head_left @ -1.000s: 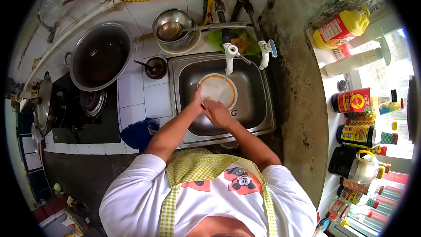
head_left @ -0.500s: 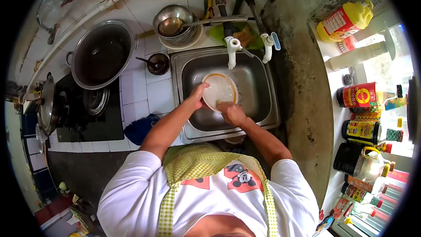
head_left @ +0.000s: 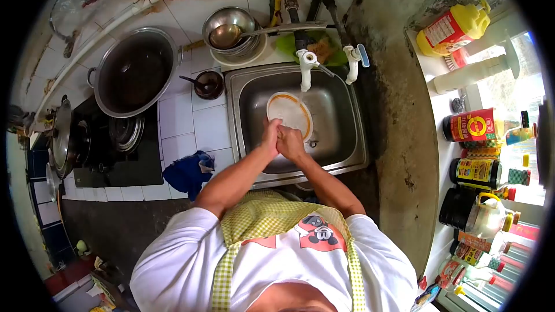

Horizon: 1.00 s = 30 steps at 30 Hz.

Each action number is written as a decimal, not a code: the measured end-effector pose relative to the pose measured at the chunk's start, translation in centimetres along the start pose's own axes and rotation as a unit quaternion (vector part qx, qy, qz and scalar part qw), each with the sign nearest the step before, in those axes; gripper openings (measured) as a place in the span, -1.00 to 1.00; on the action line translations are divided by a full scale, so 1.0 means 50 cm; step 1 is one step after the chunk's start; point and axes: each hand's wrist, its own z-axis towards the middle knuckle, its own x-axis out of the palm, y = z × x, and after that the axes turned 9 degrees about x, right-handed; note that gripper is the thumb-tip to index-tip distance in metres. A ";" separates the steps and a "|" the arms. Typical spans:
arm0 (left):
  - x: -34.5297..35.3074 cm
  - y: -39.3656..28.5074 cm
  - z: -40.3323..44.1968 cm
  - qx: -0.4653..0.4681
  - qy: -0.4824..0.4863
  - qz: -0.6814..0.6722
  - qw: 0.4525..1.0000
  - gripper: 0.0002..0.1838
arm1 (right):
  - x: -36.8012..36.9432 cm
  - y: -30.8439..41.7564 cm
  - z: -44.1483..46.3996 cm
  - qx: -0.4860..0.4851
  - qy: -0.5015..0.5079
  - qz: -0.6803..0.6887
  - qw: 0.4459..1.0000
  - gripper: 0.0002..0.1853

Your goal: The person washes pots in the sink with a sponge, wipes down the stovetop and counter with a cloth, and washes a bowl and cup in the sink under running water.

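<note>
A white dish (head_left: 291, 117) with an orange band near its rim is tilted over the sink (head_left: 341, 121); I cannot tell whether it is a bowl or a plate. My left hand (head_left: 270, 137) is closed on its near left edge, thumb toward the face of the dish. Right beside it, my right hand (head_left: 291, 141) is closed at the near edge, touching my left hand. Whatever lies in its fingers is hidden. Above the sink stands a white tap (head_left: 306, 69), with a second tap (head_left: 352, 60) to its right.
Left of the sink are a small dark jar (head_left: 208, 85) with a spoon, a blue cloth (head_left: 188, 174), a large pot (head_left: 136, 72) and a black stove (head_left: 118, 164). Stacked metal bowls (head_left: 231, 23) with a ladle sit behind. Several bottles, including a yellow jug (head_left: 451, 29), line the right sill.
My right hand has moved left along the near edge to meet my left hand. My left hand has shifted slightly down, and the dish has tilted a little.
</note>
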 end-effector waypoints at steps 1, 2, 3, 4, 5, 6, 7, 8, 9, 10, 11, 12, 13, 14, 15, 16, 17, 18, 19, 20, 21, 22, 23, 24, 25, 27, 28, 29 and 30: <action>-0.012 -0.012 0.006 -0.002 -0.004 -0.003 1.000 -0.45 | -0.008 -0.013 -0.013 0.001 0.005 -0.001 1.000 -0.79; -0.010 -0.079 -0.013 -0.127 0.046 0.004 0.991 -0.44 | -0.024 -0.035 -0.029 -0.080 0.021 -0.023 0.996 -0.84; -0.007 -0.137 -0.017 -0.249 0.097 0.017 0.963 -0.42 | -0.030 -0.050 -0.032 -0.161 0.031 -0.039 0.986 -0.88; -0.009 -0.154 -0.012 -0.252 0.114 0.088 0.957 -0.39 | -0.029 -0.062 -0.041 -0.157 0.032 -0.034 0.986 -0.88; -0.001 -0.155 -0.017 -0.230 0.106 0.083 0.964 -0.39 | -0.037 -0.077 -0.036 -0.148 0.034 -0.048 0.987 -0.88; 0.009 -0.146 -0.027 -0.210 0.098 0.078 0.970 -0.40 | -0.049 -0.067 -0.029 -0.138 0.036 -0.061 0.988 -0.88; 0.008 -0.091 -0.039 -0.088 0.056 0.090 0.990 -0.37 | -0.045 -0.050 -0.014 -0.108 0.048 -0.054 0.992 -0.89; 0.021 -0.036 -0.044 0.040 0.017 0.100 0.994 -0.35 | 0.000 -0.057 0.008 -0.108 -0.005 0.003 0.994 -0.89; 0.060 -0.048 -0.076 0.094 -0.034 0.042 0.994 -0.36 | 0.024 -0.035 0.010 -0.059 -0.029 -0.001 0.998 -0.90; 0.046 -0.057 -0.063 0.093 -0.033 0.044 0.994 -0.36 | 0.035 -0.022 0.006 -0.009 -0.052 -0.004 0.999 -0.90; 0.018 -0.069 -0.042 -0.030 0.015 0.007 0.999 -0.37 | 0.025 -0.036 -0.004 -0.008 -0.049 -0.008 0.999 -0.90; -0.003 -0.090 -0.019 -0.149 0.062 -0.027 0.986 -0.38 | 0.011 -0.053 -0.008 -0.121 -0.051 -0.008 0.991 -0.91; 0.005 -0.140 -0.031 -0.203 0.061 -0.014 0.977 -0.42 | 0.004 -0.064 -0.019 -0.228 -0.052 -0.003 0.972 -0.91; 0.000 -0.160 -0.019 -0.224 0.074 0.051 0.970 -0.40 | -0.009 -0.076 -0.032 -0.224 -0.050 0.003 0.973 -0.91; 0.008 -0.164 -0.018 -0.217 0.077 0.052 0.972 -0.44 | -0.038 -0.091 -0.025 -0.222 -0.014 -0.029 0.975 -0.91; 0.013 -0.159 -0.025 -0.211 0.077 0.050 0.973 -0.48 | -0.056 -0.100 -0.022 -0.218 0.026 -0.060 0.974 -0.92; -0.001 -0.126 -0.035 -0.212 0.075 0.052 0.973 -0.48 | -0.056 -0.099 -0.014 -0.179 0.064 -0.074 0.979 -0.90; -0.015 -0.071 -0.035 -0.116 0.040 0.050 0.991 -0.51 | -0.044 -0.083 -0.015 -0.179 0.061 -0.075 0.979 -0.90; -0.005 -0.039 -0.025 -0.013 0.008 0.044 0.999 -0.54 | -0.026 -0.055 -0.008 -0.130 0.039 -0.031 0.990 -0.91; 0.043 -0.074 -0.065 0.044 -0.031 0.040 0.998 -0.56 | -0.013 -0.032 -0.013 -0.074 0.022 0.018 0.997 -0.89; 0.030 -0.083 -0.055 -0.020 -0.023 0.050 0.998 -0.54 | -0.026 -0.012 -0.018 -0.002 0.104 0.019 0.994 -0.80; 0.016 -0.095 -0.046 -0.082 -0.016 0.059 0.995 -0.51 | -0.032 -0.029 -0.023 -0.004 0.107 0.019 0.994 -0.80; 0.017 -0.104 -0.046 -0.077 -0.016 0.059 0.995 -0.51 | -0.045 -0.063 -0.021 -0.076 0.102 -0.063 0.990 -0.73; 0.020 -0.116 -0.051 -0.094 -0.004 0.082 0.992 -0.51 | -0.060 -0.093 -0.014 -0.148 0.093 -0.144 0.974 -0.67; 0.019 -0.123 -0.057 -0.112 0.004 0.101 0.988 -0.50 | -0.075 -0.114 0.007 -0.058 0.110 -0.205 0.971 -0.61; 0.004 -0.097 -0.026 -0.109 0.010 0.079 0.991 -0.49 | -0.125 -0.085 0.046 -0.038 0.141 -0.284 0.948 -0.62; -0.004 -0.082 -0.008 -0.115 0.023 0.063 0.991 -0.49 | -0.137 -0.072 0.058 -0.005 0.166 -0.360 0.918 -0.63; 0.010 -0.091 -0.012 -0.094 0.018 0.112 0.989 -0.46 | -0.104 -0.109 0.060 0.018 0.182 -0.292 0.939 -0.65; 0.016 -0.093 -0.009 -0.095 0.020 0.109 0.989 -0.46 | -0.095 -0.104 0.067 0.020 0.182 -0.295 0.938 -0.65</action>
